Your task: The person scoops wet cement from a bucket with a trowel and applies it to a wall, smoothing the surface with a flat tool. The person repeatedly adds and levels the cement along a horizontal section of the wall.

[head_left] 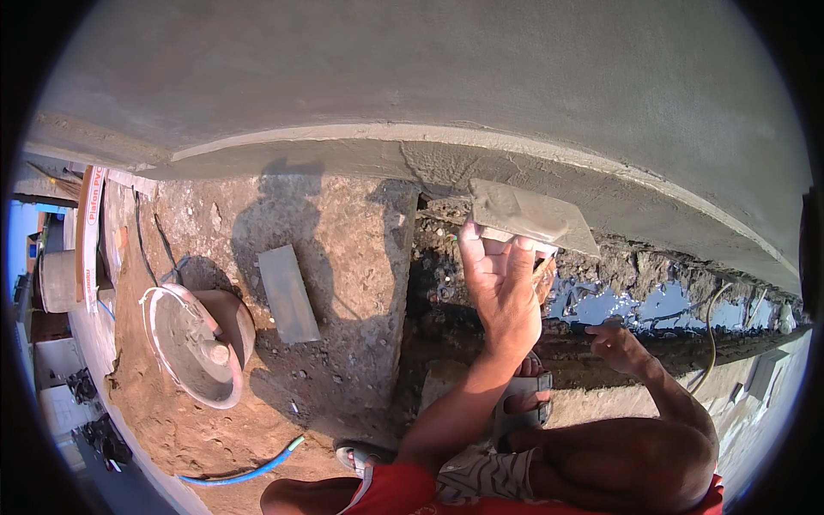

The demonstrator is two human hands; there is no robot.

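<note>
My left hand (pixel 505 296) grips a grey rectangular plastering float (pixel 532 213) from beneath, raised close to the foot of the wall. Wet mortar smears its upper face. The fingers behind it are partly hidden. To the right and lower, my right hand (pixel 624 350) is held curled above the trench edge; anything inside it is too hidden to name. Beyond the float, the grey plastered wall (pixel 429 69) has a pale ledge, with rougher, darker mortar (pixel 455 163) below it.
Left of my hands, a grey rectangular board (pixel 289 294) lies on a concrete slab (pixel 352 257). A bucket (pixel 219 343) of grey mortar stands farther left, near a blue hose (pixel 245 474). Dark water (pixel 635 305) fills the trench along the wall at right, crossed by a yellowish hose (pixel 711 339).
</note>
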